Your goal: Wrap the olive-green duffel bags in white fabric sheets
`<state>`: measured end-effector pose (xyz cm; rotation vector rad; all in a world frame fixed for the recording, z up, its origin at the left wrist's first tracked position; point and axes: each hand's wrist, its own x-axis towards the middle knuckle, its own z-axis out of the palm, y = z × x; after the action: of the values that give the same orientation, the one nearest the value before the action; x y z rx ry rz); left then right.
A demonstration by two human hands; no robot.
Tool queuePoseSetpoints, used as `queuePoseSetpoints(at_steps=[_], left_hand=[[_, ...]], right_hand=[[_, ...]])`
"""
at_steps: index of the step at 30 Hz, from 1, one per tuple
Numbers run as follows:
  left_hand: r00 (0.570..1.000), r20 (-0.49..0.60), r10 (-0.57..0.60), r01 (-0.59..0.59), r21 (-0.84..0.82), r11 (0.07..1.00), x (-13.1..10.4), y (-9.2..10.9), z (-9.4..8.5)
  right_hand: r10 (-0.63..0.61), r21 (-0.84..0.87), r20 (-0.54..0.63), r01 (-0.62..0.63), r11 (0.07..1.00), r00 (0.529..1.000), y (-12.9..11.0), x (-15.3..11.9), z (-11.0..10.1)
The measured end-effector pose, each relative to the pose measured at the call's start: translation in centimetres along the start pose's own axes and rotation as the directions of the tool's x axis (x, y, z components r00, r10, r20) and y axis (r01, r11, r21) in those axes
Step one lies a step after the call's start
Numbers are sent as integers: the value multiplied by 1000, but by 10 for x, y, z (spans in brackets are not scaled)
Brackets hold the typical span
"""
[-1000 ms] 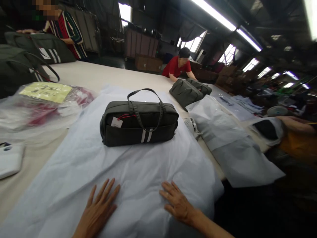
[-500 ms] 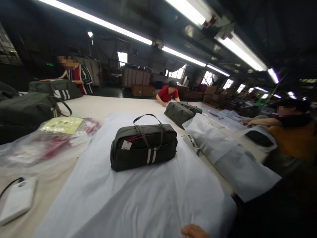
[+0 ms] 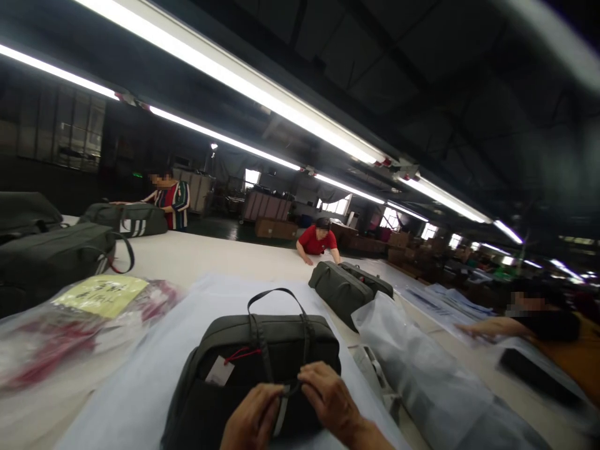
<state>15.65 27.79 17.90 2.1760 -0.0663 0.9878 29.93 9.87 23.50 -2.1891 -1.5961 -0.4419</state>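
Note:
A dark green duffel bag point(image 3: 210, 350) stands on white sheeting in front of me, with two white stripes partly covered by my hands. Its far carry handle arches upward, and a white tag point(image 3: 219, 371) hangs from a red cord. My left hand point(image 3: 253, 417) pinches the near handle of the bag at its front. Close beside it, my right hand point(image 3: 332, 400) grips the same dark handle from the right, fingers bent around it. A short dark piece of handle shows between the two hands.
Plastic-wrapped red goods with a yellow note point(image 3: 103, 295) lie left, near more green bags point(image 3: 51, 256). Further bags point(image 3: 340, 289) stand beyond. Translucent plastic sheeting point(image 3: 422, 362) lies right. Co-workers in striped point(image 3: 177, 203), red point(image 3: 319, 240) and orange point(image 3: 574, 350) tops work around the table.
Both my hands have come onto the bag's near handle; before, only one hand showed at the bottom edge. The bag appears nearer and lower, and the view has tilted up.

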Motion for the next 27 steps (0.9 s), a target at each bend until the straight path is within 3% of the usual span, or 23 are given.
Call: queuePoseSetpoints(at_steps=[3,5,8,10,12,15,18,20,22,23,27], left_hand=[[988,-151,-12,42,193,980,86,-11,2],[988,-153,-36,90,367,926,138,-22,3],[975,57,-214,138,603,786,197,-47,7],[908,226,-352,118,668,734,219,-67,12],[811,388,-438,92,654,751,227,-87,18],[619,592,-516,92,598,796,225,-110,23],[476,717,-509,112,525,844,219,-117,22],[441,755,-485,139,477,868,217,-114,20],[445,753,-485,173,459,871,215,-111,18],[454,743,-492,182,463,868,214,-110,18],[493,749,-443,139,435,889,200,-125,27]], right_hand=[[29,-64,-42,-31,997,999,24,68,-8],[90,-100,-22,-92,991,996,46,96,0],[228,-78,69,-222,972,971,75,109,24],[262,-23,113,-261,965,958,85,105,36],[224,54,154,-235,970,962,90,98,36],[155,141,259,-196,970,953,98,97,17],[63,243,456,-192,951,888,122,123,-1],[-1,363,647,-306,880,763,151,157,-1],[12,375,777,-478,794,629,186,201,12],[63,329,797,-519,789,601,203,226,23],[300,84,711,-500,862,636,258,323,86]])
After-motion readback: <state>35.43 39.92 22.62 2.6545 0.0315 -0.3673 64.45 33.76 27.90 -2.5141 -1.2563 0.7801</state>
